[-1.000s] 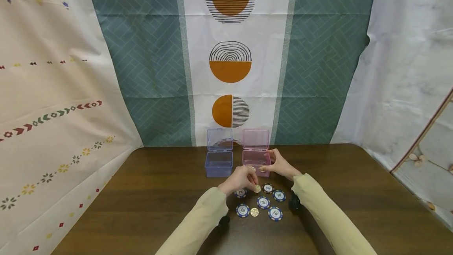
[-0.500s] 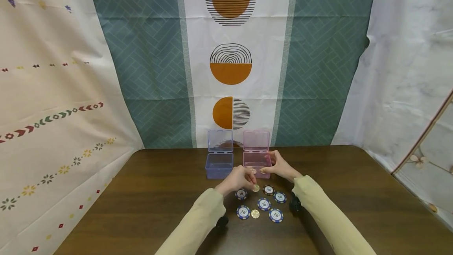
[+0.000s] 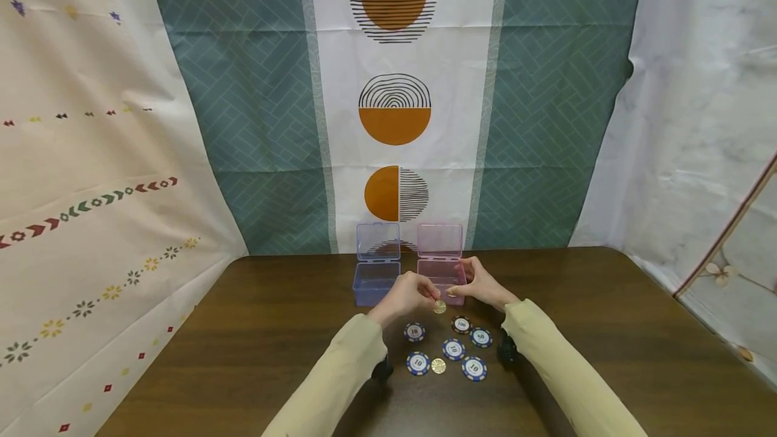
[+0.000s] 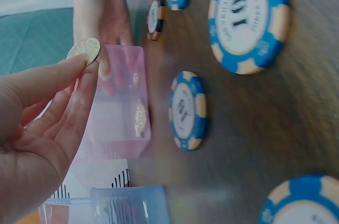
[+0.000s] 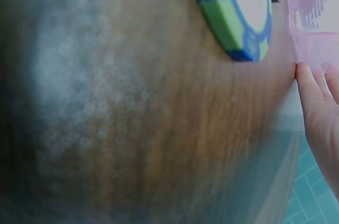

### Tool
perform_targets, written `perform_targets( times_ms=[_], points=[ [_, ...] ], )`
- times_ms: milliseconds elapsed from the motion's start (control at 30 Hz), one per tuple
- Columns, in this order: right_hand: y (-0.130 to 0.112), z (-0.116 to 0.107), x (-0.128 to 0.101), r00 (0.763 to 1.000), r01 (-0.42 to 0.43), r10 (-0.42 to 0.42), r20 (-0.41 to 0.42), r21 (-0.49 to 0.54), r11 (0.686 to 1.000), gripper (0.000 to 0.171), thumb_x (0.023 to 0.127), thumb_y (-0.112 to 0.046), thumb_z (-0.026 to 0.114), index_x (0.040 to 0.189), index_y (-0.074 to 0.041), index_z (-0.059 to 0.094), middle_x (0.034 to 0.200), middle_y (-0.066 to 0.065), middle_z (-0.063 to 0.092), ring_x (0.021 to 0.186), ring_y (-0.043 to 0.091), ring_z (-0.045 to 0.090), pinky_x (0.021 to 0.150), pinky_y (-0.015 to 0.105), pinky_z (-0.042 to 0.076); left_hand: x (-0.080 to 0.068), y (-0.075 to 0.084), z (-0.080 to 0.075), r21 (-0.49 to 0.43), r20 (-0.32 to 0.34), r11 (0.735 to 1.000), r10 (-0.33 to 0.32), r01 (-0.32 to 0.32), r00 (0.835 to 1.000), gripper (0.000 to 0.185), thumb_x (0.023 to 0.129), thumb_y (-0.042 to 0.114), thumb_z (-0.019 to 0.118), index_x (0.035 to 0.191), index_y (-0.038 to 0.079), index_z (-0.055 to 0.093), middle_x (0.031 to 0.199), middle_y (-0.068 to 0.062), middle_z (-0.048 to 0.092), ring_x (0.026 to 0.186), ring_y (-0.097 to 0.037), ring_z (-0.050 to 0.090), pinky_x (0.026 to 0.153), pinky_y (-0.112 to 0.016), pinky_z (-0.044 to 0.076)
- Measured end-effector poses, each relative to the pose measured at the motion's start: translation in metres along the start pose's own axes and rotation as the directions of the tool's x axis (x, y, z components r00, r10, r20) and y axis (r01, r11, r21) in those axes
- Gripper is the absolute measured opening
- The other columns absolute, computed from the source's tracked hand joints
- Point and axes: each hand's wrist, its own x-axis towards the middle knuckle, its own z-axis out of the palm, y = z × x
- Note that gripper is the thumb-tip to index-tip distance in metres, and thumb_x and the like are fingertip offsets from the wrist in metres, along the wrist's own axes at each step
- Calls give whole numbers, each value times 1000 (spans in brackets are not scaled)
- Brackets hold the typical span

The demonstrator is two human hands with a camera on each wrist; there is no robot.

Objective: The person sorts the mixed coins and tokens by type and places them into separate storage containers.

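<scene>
Gold coin, pink box

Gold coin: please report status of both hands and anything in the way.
Left hand fingers pinch gold coin, lifted by pink box. Right hand holds that box. Nothing blocking.

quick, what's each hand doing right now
Left hand: pinching a gold coin between its fingertips.
Right hand: holding the side of the pink box.
</scene>
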Motion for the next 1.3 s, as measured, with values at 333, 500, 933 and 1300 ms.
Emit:
perform_targets(
  times_ms=[333,500,933,1300],
  points=[
    [1,1,2,1000,-8,8,1,16,1000,73,74,-18,76,124,1,26,130,22,35,123,40,28,97,52,23,4,3,-9,-94,-151,989,-123,110,981,8,69,-5,73,75,-2,68,63,-2,62,55,-15,59,53,-30,50],
    [-9,1,-1,1000,-7,7,7,32,999,72,74,-14,75,124,4,26,130,26,35,121,41,30,97,52,24,7,-1,-10,-124,-245,982,-173,146,954,9,68,-3,74,75,-1,69,65,-3,63,54,-8,56,49,-20,43],
    [0,-1,3,1000,-4,4,-4,20,1000,72,75,-16,75,125,1,26,130,25,35,123,41,28,97,51,23,19,-2,-6,-471,-365,858,-402,206,840,13,71,-4,72,83,-6,68,71,-9,64,58,-16,60,68,-40,50],
    [1,0,2,999,-33,33,-3,24,999,73,73,-18,77,124,0,28,131,21,36,122,38,30,97,52,23,23,-2,-3,-498,-403,837,-454,226,795,11,72,-2,72,83,-3,69,70,-8,64,61,-18,61,62,-30,51]
  ],
)
